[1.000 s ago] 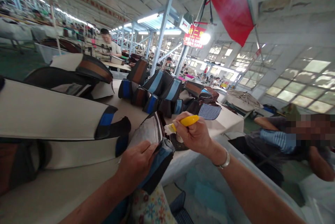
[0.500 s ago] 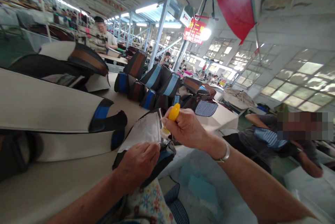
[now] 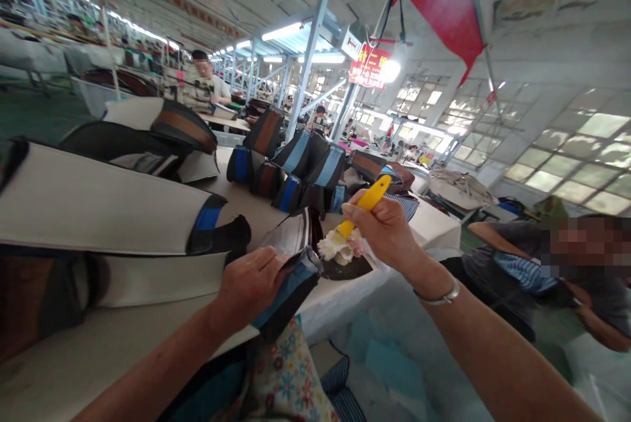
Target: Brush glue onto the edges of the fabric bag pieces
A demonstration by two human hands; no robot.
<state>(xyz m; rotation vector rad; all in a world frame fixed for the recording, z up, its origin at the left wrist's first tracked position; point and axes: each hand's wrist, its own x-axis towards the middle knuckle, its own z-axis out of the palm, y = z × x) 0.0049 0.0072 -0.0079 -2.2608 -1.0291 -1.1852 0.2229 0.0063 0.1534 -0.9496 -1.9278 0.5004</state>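
While the left hand (image 3: 250, 279) clasps cloth (image 3: 290, 294) at the worktop's (image 3: 438, 233) edge, the right hand (image 3: 389, 231) grips a brush (image 3: 371, 197). I'd stroke lightly.

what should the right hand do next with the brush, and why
Probably shift the yellow-handled brush slightly left, to the near edge of the blue-and-black fabric piece. Its pale bristles are at the whitish mound, the right hand grips the handle, and the left hand holds the piece close by, pale inner side showing.
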